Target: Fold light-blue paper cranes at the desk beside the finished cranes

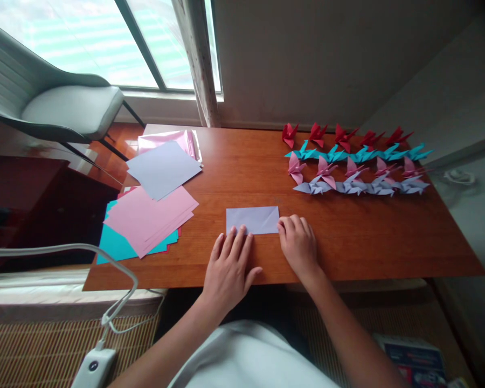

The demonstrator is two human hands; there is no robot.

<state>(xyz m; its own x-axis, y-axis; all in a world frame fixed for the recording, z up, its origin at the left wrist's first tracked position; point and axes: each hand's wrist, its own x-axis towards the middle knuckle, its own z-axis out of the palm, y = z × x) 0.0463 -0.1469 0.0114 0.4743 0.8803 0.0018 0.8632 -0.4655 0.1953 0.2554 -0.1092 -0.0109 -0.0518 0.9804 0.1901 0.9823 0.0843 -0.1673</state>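
From afar, I steady partly folded lavender paper (254,216), left hand (228,268) spread, right hand (299,245) curled, grip unclear, between seemingly finished birds (364,155) and unfolded sheets (152,214).

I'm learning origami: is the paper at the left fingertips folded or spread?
Folded: the pale paper is a narrow rectangle with a diagonal crease, unlike the squarer pink sheets.

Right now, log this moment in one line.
left hand: on folded lilac paper, near edge | right hand: curled at its right end | table: paper birds in rows far right, loose sheets left
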